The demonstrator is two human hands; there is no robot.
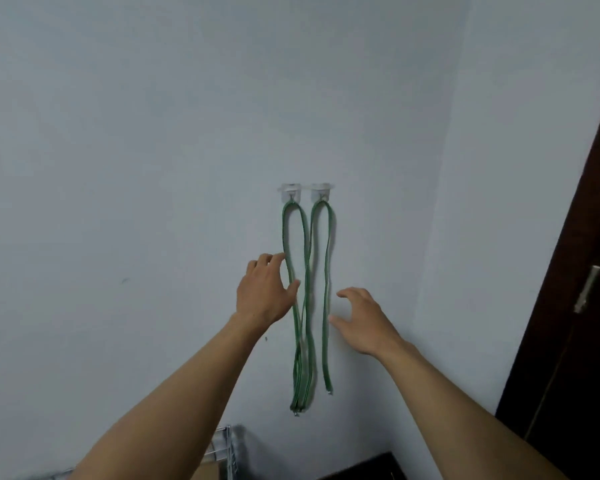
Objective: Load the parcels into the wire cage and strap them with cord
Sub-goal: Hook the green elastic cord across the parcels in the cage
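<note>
Left hand (265, 292) is raised to the wall, fingers loosely curved and spread. Fingertips and thumb touch the outer strand of the left cord (298, 382) but are not closed round it. Right hand (364, 320) is wide open with fingers fanned. It hangs just right of the right cord (325, 358), thumb near the strand, holding nothing. Cannot tell if it touches.

Both green cords hang in long loops from two clear hooks (290, 192) stuck side by side on the pale wall (136, 168). Their strands cross between the hands, and the metal-tipped ends dangle low. A corner of the wire cage (222, 445) shows at the bottom edge, below the left forearm. A dark door (568, 341) with a metal handle (587, 289) stands on the right. Nothing lies between the hands and the cords.
</note>
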